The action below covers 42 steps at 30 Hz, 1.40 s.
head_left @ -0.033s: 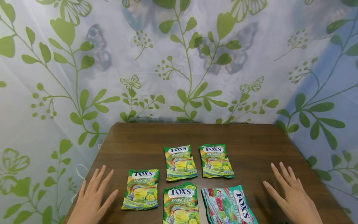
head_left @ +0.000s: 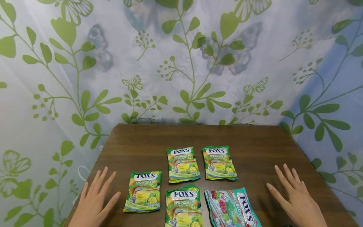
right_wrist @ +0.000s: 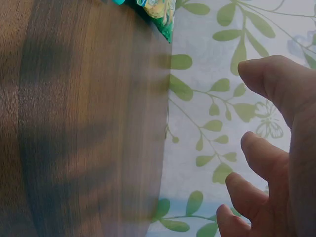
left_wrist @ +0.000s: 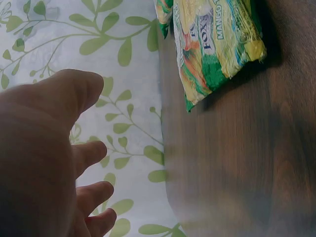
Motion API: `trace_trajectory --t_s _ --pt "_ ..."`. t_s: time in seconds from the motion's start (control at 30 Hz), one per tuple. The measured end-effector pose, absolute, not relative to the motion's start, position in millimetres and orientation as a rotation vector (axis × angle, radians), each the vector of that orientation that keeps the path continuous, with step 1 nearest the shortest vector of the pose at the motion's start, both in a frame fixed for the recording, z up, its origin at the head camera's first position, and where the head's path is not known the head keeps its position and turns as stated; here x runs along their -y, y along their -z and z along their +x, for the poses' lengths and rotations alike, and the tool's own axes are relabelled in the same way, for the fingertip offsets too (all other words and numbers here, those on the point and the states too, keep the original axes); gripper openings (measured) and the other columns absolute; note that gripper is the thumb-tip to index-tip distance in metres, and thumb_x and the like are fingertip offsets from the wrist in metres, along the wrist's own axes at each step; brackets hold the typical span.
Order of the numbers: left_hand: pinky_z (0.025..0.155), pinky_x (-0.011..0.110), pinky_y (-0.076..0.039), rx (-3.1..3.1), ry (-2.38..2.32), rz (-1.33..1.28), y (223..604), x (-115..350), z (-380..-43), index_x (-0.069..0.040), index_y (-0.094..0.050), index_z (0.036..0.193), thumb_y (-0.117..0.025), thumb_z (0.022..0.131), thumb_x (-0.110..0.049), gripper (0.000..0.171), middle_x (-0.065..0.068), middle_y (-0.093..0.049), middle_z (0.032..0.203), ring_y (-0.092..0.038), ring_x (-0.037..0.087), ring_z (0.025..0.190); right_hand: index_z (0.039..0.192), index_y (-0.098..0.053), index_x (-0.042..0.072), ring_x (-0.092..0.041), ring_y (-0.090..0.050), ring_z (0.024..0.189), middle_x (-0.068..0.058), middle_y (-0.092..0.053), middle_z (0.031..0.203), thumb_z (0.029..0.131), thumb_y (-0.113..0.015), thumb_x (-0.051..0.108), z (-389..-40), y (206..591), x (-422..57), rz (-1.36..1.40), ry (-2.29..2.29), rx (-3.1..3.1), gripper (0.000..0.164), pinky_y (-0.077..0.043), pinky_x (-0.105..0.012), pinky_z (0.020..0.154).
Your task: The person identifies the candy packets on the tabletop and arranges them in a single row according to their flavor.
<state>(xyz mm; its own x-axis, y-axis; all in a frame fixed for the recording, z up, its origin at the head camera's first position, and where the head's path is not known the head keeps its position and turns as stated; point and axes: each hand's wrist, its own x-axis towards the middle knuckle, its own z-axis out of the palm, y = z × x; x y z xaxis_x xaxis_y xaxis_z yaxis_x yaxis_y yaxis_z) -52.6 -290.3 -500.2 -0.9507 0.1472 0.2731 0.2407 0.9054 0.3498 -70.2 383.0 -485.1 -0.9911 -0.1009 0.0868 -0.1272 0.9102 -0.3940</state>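
**While the left hand point(head_left: 92, 201) and right hand point(head_left: 297, 198) are spread wide, neither holds anything**

Contact between hands and counter point(head_left: 136, 138): cannot tell. Left packet point(head_left: 143, 192) lies just right of the left hand, the nearer one, without touching; its long axis runs away from the person, slightly tilted. Teal packet point(head_left: 232, 208) lies left of the right hand, apart from it, lettering turned sideways, near edge cut off. Between these two: lower middle packet point(head_left: 183, 206). Farther out: upper left packet point(head_left: 183, 164) and upper right packet point(head_left: 219, 162), side by side. Wrappers glossy, crinkled, pillow-shaped. Counter brown, wood-grained, far corners rounded. Behind: pale cloth point(head_left: 156, 69), green leaf print.
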Motion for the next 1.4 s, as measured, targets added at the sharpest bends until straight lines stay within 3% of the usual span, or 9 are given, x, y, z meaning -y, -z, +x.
trace_trajectory --t_s 0.17,0.33,0.47,0.7,0.83,1.0,1.13,1.27,1.4 --pt "0.124 0.077 -0.004 2.833 0.593 -0.308 495.8 285.4 -54.3 -0.021 -0.041 0.171 -0.07 0.108 -0.042 0.072 0.015 -0.023 0.179 -0.018 0.046 0.163 0.177 -0.003 0.017 -0.058 0.02 0.158 -0.031 0.01 0.177 0.114 -0.059 0.046 -73.1 483.7 -379.3 0.163 -0.653 3.049 0.09 0.012 -0.083 0.115" --pt "0.101 0.08 -0.04 2.828 0.571 -0.301 490.8 280.8 -56.2 -0.023 -0.046 0.168 -0.074 0.105 -0.045 0.073 0.017 -0.038 0.172 -0.037 0.049 0.153 0.177 -0.004 0.023 -0.058 0.014 0.159 -0.024 0.013 0.179 0.111 -0.057 0.06 -75.1 479.4 -365.4 0.094 -0.658 3.151 0.093 -0.03 -0.092 0.093" --pt "0.093 0.077 -0.048 2.832 0.578 -0.3 488.3 278.9 -55.0 -0.02 -0.047 0.167 -0.075 0.105 -0.045 0.073 0.019 -0.046 0.164 -0.045 0.048 0.145 0.177 -0.005 0.029 -0.059 0.004 0.16 -0.021 0.012 0.18 0.107 -0.058 0.068 -75.7 476.0 -348.6 0.082 -0.674 3.19 0.097 -0.044 -0.083 0.072" --pt "0.094 0.067 -0.055 2.886 0.657 -0.292 486.2 273.0 -53.9 -0.017 -0.055 0.158 -0.076 0.105 -0.047 0.065 0.013 -0.057 0.151 -0.057 0.042 0.135 0.177 -0.016 0.034 -0.073 -0.033 0.143 -0.021 0.002 0.182 0.098 -0.068 0.073 -75.5 469.7 -312.9 0.159 -0.752 3.166 0.102 -0.054 -0.053 0.061" --pt "0.091 0.065 -0.057 2.893 0.704 -0.283 486.7 271.1 -53.6 -0.019 -0.055 0.158 -0.076 0.104 -0.048 0.064 0.01 -0.057 0.15 -0.059 0.041 0.133 0.176 -0.024 0.036 -0.072 -0.05 0.131 -0.021 -0.01 0.181 0.096 -0.072 0.071 -76.4 464.6 -294.3 0.229 -0.769 3.098 0.099 -0.053 -0.047 0.063" --pt "0.09 0.067 -0.057 2.858 0.775 -0.304 487.9 271.0 -53.2 -0.019 -0.054 0.159 -0.078 0.104 -0.043 0.065 0.011 -0.057 0.151 -0.061 0.044 0.132 0.174 -0.029 0.041 -0.044 -0.075 0.103 -0.019 -0.019 0.18 0.094 -0.075 0.071 -78.9 460.7 -274.0 0.262 -0.828 3.061 0.097 -0.048 -0.04 0.061" --pt "0.092 0.067 -0.057 2.818 0.841 -0.33 489.8 270.0 -54.1 -0.019 -0.053 0.16 -0.082 0.102 -0.037 0.067 0.01 -0.058 0.149 -0.063 0.043 0.13 0.172 -0.036 0.036 -0.011 -0.07 0.068 -0.014 -0.024 0.18 0.092 -0.079 0.068 -79.3 459.0 -258.7 0.278 -0.932 3.013 0.096 -0.043 -0.033 0.057" --pt "0.095 0.067 -0.056 2.782 0.907 -0.343 490.1 267.6 -55.6 -0.019 -0.051 0.161 -0.083 0.101 -0.034 0.07 0.01 -0.059 0.148 -0.063 0.042 0.131 0.17 -0.043 0.033 -0.028 -0.078 0.105 -0.013 -0.035 0.176 0.09 -0.084 0.063 -80.5 459.4 -244.3 0.345 -0.999 2.871 0.095 -0.061 -0.05 0.076" --pt "0.093 0.063 -0.058 2.803 0.955 -0.302 489.2 266.4 -55.7 -0.017 -0.05 0.162 -0.08 0.104 -0.036 0.068 0.011 -0.06 0.146 -0.063 0.041 0.129 0.167 -0.046 0.037 -0.051 -0.06 0.136 -0.017 -0.043 0.17 0.086 -0.088 0.061 -84.2 460.2 -230.4 0.404 -1.083 2.784 0.095 -0.057 -0.069 0.092"
